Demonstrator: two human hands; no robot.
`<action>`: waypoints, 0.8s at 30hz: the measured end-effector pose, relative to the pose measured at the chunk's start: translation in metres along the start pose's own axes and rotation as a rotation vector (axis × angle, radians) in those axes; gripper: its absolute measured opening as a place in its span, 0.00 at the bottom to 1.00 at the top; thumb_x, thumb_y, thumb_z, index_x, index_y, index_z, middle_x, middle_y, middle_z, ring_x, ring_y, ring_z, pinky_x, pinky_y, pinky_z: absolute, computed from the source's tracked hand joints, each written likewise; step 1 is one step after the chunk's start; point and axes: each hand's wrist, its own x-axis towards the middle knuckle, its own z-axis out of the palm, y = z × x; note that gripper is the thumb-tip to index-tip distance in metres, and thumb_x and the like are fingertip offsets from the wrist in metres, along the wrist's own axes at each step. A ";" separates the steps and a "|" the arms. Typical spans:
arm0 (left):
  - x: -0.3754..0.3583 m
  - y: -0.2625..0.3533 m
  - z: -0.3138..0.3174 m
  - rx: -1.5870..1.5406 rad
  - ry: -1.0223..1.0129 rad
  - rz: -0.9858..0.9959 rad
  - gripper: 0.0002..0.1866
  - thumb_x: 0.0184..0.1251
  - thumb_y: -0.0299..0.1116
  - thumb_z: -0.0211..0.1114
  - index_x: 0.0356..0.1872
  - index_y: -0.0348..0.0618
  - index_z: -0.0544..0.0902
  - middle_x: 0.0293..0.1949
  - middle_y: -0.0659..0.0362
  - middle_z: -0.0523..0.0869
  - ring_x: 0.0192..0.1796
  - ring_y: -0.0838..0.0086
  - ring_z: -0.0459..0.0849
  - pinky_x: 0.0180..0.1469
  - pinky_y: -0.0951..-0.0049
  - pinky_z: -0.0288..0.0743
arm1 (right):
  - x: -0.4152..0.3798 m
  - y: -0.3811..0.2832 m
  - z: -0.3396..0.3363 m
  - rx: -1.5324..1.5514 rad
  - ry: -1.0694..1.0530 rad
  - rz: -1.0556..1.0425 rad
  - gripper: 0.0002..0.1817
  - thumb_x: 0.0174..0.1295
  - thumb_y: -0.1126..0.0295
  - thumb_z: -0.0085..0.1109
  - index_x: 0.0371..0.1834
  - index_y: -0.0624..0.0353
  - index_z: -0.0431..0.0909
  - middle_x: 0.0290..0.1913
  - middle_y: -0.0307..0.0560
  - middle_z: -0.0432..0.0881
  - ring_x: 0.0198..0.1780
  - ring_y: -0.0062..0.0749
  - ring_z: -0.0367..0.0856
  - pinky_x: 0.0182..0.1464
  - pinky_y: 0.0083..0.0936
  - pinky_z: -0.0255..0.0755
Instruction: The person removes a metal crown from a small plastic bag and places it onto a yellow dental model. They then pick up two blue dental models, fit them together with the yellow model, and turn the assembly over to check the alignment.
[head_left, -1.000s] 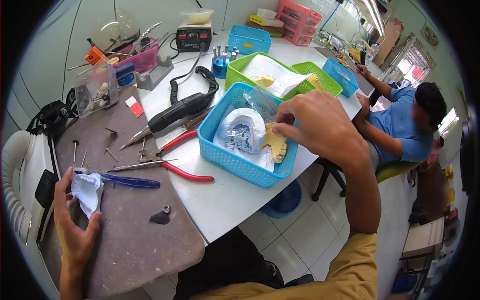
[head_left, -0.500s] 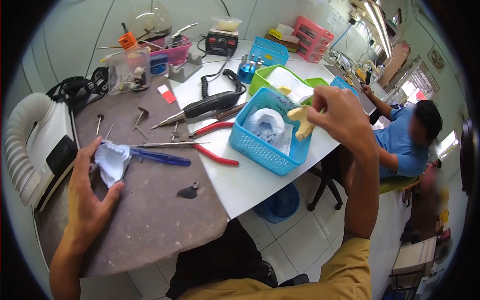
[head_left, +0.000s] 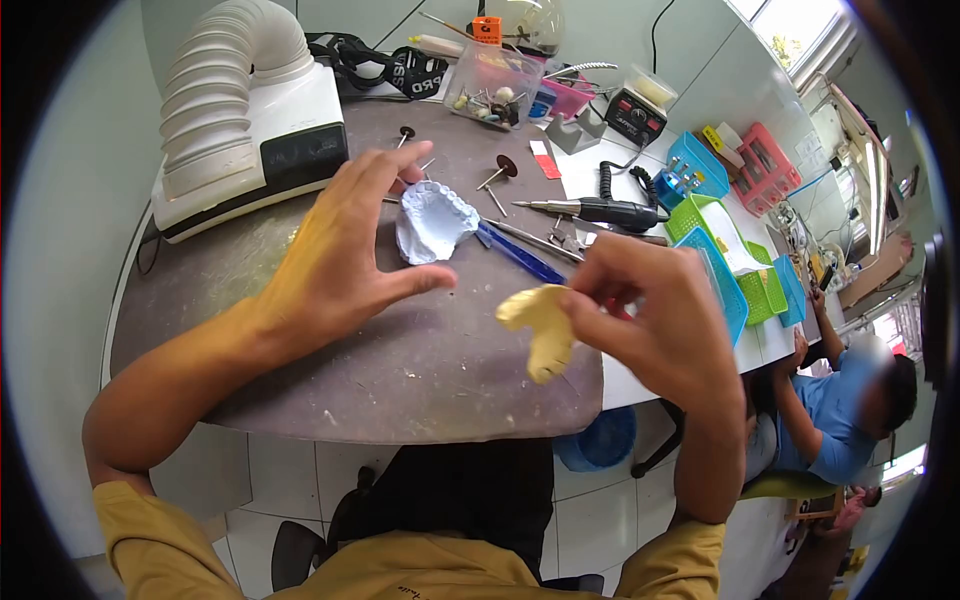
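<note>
Right hand [head_left: 650, 325] pinching yellow cast [head_left: 545, 328]; left hand [head_left: 345, 245] spread wide beside white cast [head_left: 434, 222]

Left hand [head_left: 335, 250] spread wide, left arm [head_left: 170, 385] bent; right hand [head_left: 655, 325] pinching, fingers [head_left: 625, 262] curled.

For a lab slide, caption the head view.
Right hand holds a yellow cast over the bench; left hand open beside a white cast.
</note>
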 end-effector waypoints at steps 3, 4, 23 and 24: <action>0.001 0.005 -0.004 -0.115 0.090 0.083 0.35 0.69 0.49 0.71 0.67 0.34 0.72 0.50 0.50 0.82 0.53 0.64 0.80 0.61 0.65 0.73 | 0.023 0.001 0.023 -0.059 -0.016 -0.130 0.06 0.62 0.73 0.67 0.35 0.63 0.80 0.27 0.46 0.85 0.30 0.28 0.87 0.35 0.25 0.78; -0.002 0.013 -0.007 -0.417 -0.020 -0.085 0.33 0.73 0.53 0.64 0.67 0.37 0.73 0.49 0.54 0.81 0.51 0.70 0.78 0.55 0.70 0.71 | 0.032 0.003 0.026 -0.054 -0.014 -0.287 0.06 0.62 0.73 0.67 0.35 0.63 0.81 0.26 0.47 0.85 0.29 0.33 0.87 0.35 0.26 0.78; -0.018 0.037 -0.004 -0.945 -0.437 -0.540 0.18 0.82 0.43 0.55 0.58 0.39 0.80 0.40 0.62 0.87 0.38 0.86 0.81 0.39 0.83 0.73 | -0.033 0.048 0.008 -0.098 -0.020 -0.130 0.13 0.60 0.75 0.70 0.48 0.60 0.87 0.36 0.46 0.84 0.32 0.33 0.85 0.36 0.28 0.78; -0.018 0.039 -0.005 -0.963 -0.453 -0.573 0.18 0.81 0.41 0.56 0.59 0.38 0.80 0.42 0.61 0.88 0.40 0.85 0.82 0.42 0.82 0.74 | -0.035 0.047 0.011 -0.092 -0.030 -0.094 0.13 0.60 0.75 0.70 0.48 0.60 0.87 0.37 0.46 0.84 0.33 0.33 0.85 0.36 0.28 0.79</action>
